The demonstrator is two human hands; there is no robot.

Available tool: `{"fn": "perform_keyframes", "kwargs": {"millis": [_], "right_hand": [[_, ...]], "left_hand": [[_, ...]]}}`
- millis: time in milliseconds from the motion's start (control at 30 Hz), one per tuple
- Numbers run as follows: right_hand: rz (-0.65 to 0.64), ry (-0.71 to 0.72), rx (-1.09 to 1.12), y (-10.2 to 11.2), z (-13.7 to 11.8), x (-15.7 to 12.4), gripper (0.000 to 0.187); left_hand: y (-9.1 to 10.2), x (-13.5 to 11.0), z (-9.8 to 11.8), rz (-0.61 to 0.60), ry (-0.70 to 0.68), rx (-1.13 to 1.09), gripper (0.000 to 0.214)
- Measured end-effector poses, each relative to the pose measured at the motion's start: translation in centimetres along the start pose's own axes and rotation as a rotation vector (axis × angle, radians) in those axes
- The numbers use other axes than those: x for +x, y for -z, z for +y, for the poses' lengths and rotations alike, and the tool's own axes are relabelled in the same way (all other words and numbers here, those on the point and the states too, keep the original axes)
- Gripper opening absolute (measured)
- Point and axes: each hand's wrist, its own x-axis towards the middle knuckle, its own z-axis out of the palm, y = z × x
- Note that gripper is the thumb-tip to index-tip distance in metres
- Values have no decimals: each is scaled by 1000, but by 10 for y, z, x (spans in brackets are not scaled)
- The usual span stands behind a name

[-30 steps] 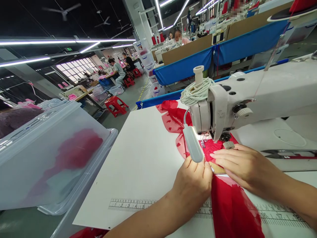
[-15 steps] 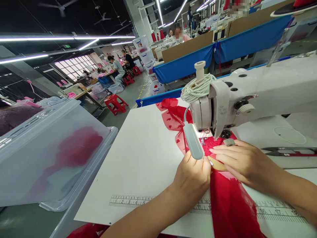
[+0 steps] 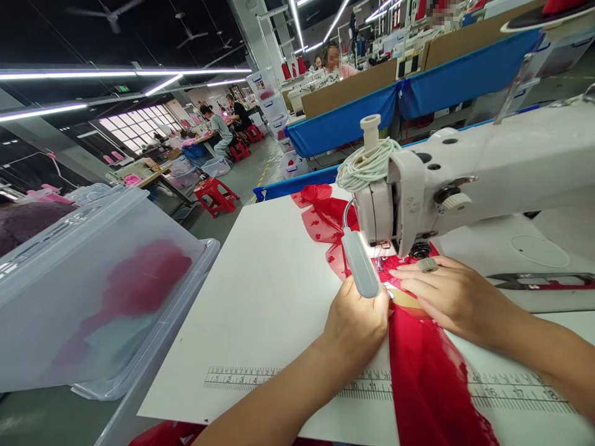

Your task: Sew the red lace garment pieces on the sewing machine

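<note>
A strip of red lace fabric runs over the white table and under the needle of a white sewing machine. My left hand is closed in a pinch on the fabric's left edge, just below the machine's small lamp. Flat on the fabric to the right of the needle lies my right hand, fingers stretched out and pressing the cloth down. More red lace lies bunched behind the machine.
A clear plastic bin with red cloth inside stands at the left edge. A ruler is printed along the table's front. Scissors lie at the right. Other people sit at benches far behind, beside red stools.
Both hands have slid a little toward the needle with the red fabric, which has fed further under the machine. The view has shifted slightly.
</note>
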Motion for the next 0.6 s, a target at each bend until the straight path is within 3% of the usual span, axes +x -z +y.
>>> {"fn": "perform_keyframes", "kwargs": {"millis": [267,600], "right_hand": [[-28,-55,-3,-6,2,-3,33],[-36,-56,-33,-4,3,-2,32]], "left_hand": [[1,0,0,26,92,-45,20],[4,-2,2,198,28,-11,30]]}}
